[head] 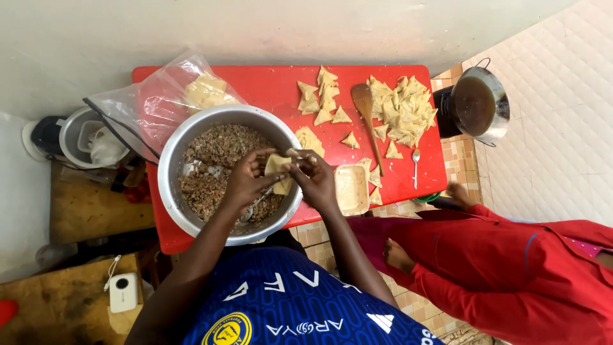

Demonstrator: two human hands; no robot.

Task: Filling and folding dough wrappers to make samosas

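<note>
My left hand (246, 179) and my right hand (316, 179) together hold a pale pastry wrapper (278, 167) over the right side of a large metal bowl (175, 150) filled with brown minced filling (220, 163). A spoon (254, 207) rests in the filling below my left hand. Beside my right hand sits a small tub of pale paste (350, 188).
The red table (271, 86) carries folded triangular pastries (403, 108) and a smaller group (322, 99), a wooden spoon (367, 118), a small metal spoon (416, 167) and a plastic bag of wrappers (169, 99). A pot of dark liquid (476, 105) stands at right. A person in red (504, 255) sits right.
</note>
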